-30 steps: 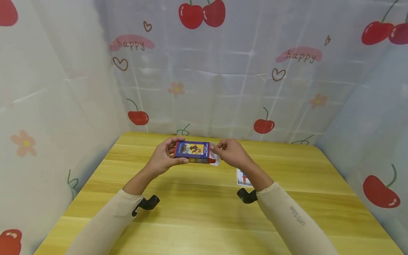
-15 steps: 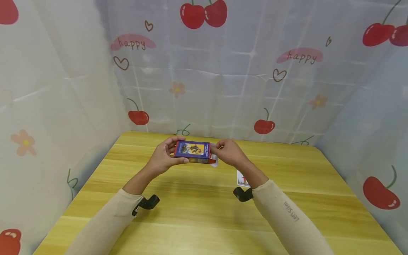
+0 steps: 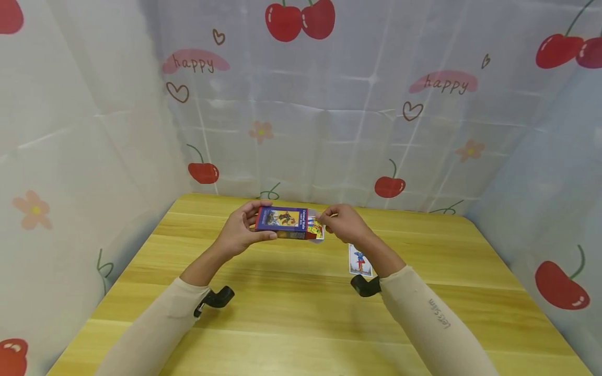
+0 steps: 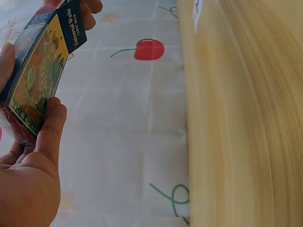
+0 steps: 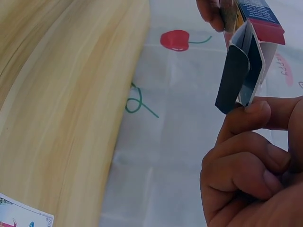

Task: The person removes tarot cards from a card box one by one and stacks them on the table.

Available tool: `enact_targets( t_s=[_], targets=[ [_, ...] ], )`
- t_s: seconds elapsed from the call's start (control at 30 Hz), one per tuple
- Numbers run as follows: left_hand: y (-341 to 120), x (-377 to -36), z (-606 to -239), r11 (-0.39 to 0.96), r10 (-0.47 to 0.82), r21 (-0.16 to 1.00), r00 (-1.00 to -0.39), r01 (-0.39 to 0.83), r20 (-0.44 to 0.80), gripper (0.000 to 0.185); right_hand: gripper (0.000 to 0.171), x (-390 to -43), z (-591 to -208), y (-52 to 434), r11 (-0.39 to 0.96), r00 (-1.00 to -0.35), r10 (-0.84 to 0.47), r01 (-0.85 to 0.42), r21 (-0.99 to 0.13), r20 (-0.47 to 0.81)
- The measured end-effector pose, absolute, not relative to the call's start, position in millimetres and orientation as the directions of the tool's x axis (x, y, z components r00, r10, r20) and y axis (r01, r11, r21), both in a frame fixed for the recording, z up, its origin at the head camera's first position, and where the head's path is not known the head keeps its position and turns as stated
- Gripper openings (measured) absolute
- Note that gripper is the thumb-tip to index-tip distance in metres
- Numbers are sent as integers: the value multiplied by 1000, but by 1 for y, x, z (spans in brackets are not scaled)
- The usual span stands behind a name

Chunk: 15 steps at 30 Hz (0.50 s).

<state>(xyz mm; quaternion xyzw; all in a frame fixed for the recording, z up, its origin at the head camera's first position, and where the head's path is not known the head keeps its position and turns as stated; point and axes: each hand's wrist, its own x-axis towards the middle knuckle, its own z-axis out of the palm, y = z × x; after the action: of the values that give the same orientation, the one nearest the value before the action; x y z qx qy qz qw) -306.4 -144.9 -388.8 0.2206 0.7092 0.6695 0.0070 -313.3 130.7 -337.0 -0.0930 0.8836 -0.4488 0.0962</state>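
My left hand (image 3: 235,235) grips a blue and red tarot card box (image 3: 281,219) by its sides, held up over the table. "Universal Waite Tarot Deck" reads on its end flap in the left wrist view. From the box's open right end a colourful tarot card (image 3: 317,228) sticks partly out. The thumb and index finger of my right hand (image 3: 345,225) pinch that card's outer edge. In the right wrist view the dark flap (image 5: 232,75) hangs beside the card (image 5: 256,71). Another tarot card (image 3: 360,261) lies face up on the table, partly hidden by my right forearm.
The light wooden table (image 3: 282,324) reaches back to a hanging curtain (image 3: 320,115) printed with cherries and hearts, which also lines both sides. Black wrist mounts (image 3: 220,297) stick out from both sleeves.
My right hand first reached in at the box's open end, then drew back slightly to the right with a card now partly out. The left hand and box have hardly moved.
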Motion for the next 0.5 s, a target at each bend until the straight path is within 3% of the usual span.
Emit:
enact_targets(
  t_s=[0.5],
  targets=[
    [-145, -309, -390, 7, 322, 955, -905, 296, 278, 74, 30, -320, -335, 153, 538, -919, -327, 10, -843, -219]
  ],
)
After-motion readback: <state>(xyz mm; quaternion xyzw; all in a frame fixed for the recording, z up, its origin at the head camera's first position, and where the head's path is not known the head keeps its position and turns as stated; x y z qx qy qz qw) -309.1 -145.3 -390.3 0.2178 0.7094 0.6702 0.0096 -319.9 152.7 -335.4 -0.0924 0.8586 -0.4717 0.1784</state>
